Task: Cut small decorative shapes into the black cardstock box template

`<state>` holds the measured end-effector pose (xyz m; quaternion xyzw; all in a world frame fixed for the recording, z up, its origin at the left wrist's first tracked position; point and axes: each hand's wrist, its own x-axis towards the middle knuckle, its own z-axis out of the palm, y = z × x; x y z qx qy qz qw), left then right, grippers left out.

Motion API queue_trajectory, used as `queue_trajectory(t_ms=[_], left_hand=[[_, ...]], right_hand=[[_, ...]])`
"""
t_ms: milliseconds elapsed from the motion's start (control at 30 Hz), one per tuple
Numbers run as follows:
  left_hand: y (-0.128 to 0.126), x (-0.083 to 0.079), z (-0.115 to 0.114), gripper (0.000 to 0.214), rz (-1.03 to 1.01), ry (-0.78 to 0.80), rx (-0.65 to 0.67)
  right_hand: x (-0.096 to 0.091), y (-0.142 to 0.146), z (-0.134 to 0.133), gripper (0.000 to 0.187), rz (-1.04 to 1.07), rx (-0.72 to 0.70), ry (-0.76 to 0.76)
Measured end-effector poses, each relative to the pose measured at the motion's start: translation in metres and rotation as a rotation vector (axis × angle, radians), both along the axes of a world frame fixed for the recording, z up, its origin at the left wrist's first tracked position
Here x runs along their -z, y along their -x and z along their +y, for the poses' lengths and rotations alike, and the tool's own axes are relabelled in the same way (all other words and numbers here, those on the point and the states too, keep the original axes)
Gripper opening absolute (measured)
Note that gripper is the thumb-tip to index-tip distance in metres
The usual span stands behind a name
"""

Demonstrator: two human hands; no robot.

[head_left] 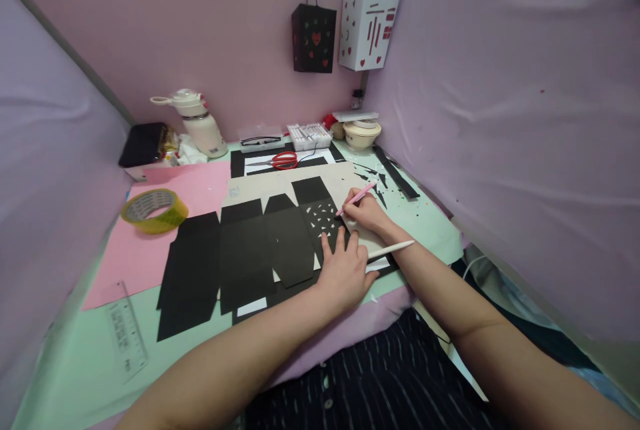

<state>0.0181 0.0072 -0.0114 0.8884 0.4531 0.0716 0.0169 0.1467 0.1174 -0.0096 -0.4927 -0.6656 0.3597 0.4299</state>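
My right hand (367, 211) pinches a slim pink pen-shaped craft knife (361, 194), its tip at the right edge of a group of small cut-outs in the black card (245, 250). The cut-outs are small triangles and other little shapes in the card's rightmost panel. My left hand (345, 265) lies on that panel just below them, fingertips pressing down and spread. A white tapered stick (393, 249) sticks out between its thumb and forefinger and crosses over my right forearm. Under the card lies a pale board (330, 175).
Red-handled scissors (285, 161), a box of pens (309, 136) and a lidded bowl (362, 135) are at the back. Yellow tape (131, 214), a clear ruler (126, 333) and a white bottle (204, 130) stand left. Black scraps (383, 200) lie right; black (314, 40) and white (370, 29) lanterns hang above.
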Motion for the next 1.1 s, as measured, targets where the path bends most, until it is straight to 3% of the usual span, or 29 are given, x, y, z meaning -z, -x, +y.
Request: queue_trajectory(t_ms=[833, 1100], left_hand=[[0.0, 0.0, -0.001, 0.052, -0.012, -0.013, 0.005], [0.001, 0.0, -0.001, 0.05, -0.008, -0.017, 0.01]], right_hand=[[0.004, 0.0, 0.004, 0.005, -0.062, 0.107, -0.022], [-0.004, 0.0, -0.007, 0.018, 0.023, 0.155, -0.107]])
